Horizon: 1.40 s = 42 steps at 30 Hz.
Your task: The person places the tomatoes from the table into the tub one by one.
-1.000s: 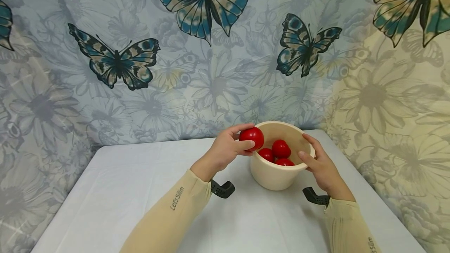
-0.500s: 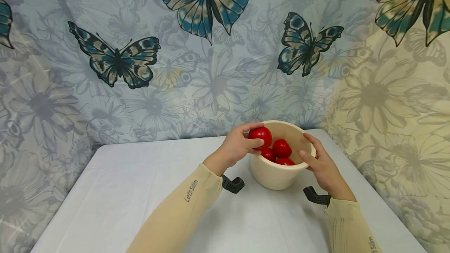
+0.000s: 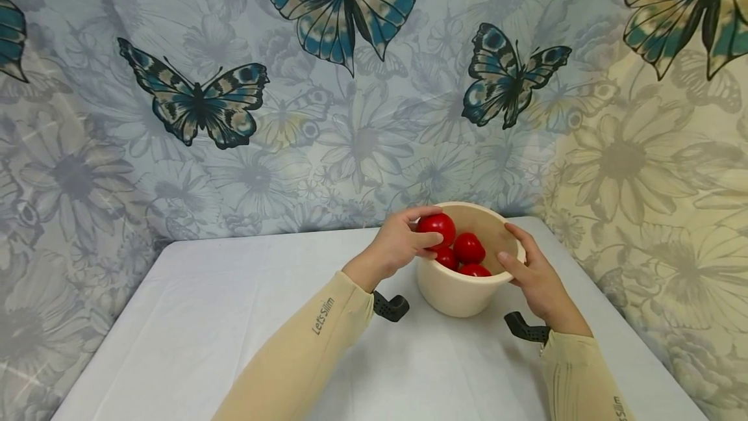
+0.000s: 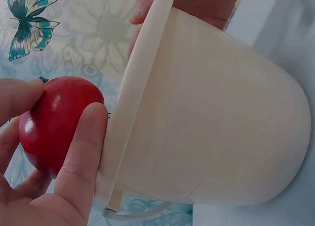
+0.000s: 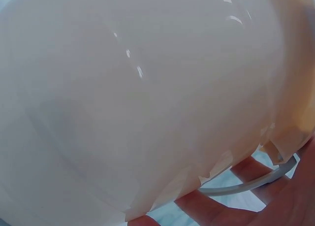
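A cream plastic bucket [image 3: 452, 294] stands at the right of the table, its mouth leaning toward me. My left hand [image 3: 397, 242] holds a red tomato [image 3: 437, 226] over the bucket's left rim, thumb and fingers around it. In the left wrist view that tomato [image 4: 54, 127] is beside the rim, with dark green bits at its ends. Three more tomatoes [image 3: 469, 248] lie inside the bucket. My right hand [image 3: 537, 278] grips the right rim, thumb inside. The right wrist view shows its fingers [image 5: 206, 209] under the bucket wall, near a thin grey handle [image 5: 246, 186].
A white cloth covers the table [image 3: 234, 317], which stretches away to the left of the bucket. Behind it hangs a fabric backdrop [image 3: 362, 141] with butterflies and flowers. Each wrist carries a black mount [image 3: 391, 306].
My left hand has carried its tomato rightward, from outside the left rim to over the bucket's mouth, slowing in the last half second. The right hand and the bucket have stayed in place.
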Each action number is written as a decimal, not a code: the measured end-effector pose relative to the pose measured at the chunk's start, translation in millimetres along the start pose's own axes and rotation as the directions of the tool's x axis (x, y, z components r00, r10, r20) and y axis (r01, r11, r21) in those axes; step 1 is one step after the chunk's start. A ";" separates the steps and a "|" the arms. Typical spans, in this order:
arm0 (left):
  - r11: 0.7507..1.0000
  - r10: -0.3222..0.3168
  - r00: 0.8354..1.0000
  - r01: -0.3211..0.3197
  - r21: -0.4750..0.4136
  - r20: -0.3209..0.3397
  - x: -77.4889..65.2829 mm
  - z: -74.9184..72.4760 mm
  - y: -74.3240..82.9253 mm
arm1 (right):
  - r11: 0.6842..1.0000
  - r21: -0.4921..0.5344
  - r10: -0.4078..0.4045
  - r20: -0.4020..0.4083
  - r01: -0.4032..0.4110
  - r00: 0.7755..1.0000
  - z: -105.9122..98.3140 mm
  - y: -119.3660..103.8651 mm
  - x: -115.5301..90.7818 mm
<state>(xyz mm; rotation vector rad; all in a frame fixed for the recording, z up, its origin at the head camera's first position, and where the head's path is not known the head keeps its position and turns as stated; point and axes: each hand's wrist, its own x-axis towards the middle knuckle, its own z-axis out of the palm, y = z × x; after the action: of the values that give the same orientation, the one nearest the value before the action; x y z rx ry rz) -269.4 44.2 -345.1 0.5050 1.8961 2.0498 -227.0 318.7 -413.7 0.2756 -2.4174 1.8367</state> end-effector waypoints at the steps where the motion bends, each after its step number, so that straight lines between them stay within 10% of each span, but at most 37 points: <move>1: 1.000 0.001 1.000 -0.001 -0.005 0.001 -0.1 0.2 0.1 | 1.000 0.001 0.001 0.001 -0.001 1.000 0.0 0.2 0.0; 22: 0.996 0.048 0.999 -0.047 -0.069 0.005 -11.6 -5.6 -0.2 | 1.000 0.007 -0.011 0.014 0.011 1.000 1.7 -1.6 0.8; 35: 0.979 0.083 0.996 -0.074 0.189 -0.040 -42.2 -16.9 -9.3 | 1.000 0.002 -0.004 0.003 0.004 1.000 0.6 -0.7 -1.2; 38: 0.948 0.097 0.994 -0.079 0.308 -0.042 -48.5 -23.0 -12.8 | 1.000 0.002 -0.002 -0.002 0.002 1.000 0.4 0.5 -1.3; 42: 0.823 0.132 0.988 -0.064 0.564 -0.081 -56.6 -32.1 -16.1 | 1.000 -0.002 0.000 -0.003 0.000 1.000 0.6 1.3 -0.8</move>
<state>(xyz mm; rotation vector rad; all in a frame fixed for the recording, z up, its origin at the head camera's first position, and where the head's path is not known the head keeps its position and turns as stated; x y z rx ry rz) -233.6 -8.4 -366.1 0.6349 2.6050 1.5695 -226.5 318.6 -415.3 0.2730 -2.4171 1.8326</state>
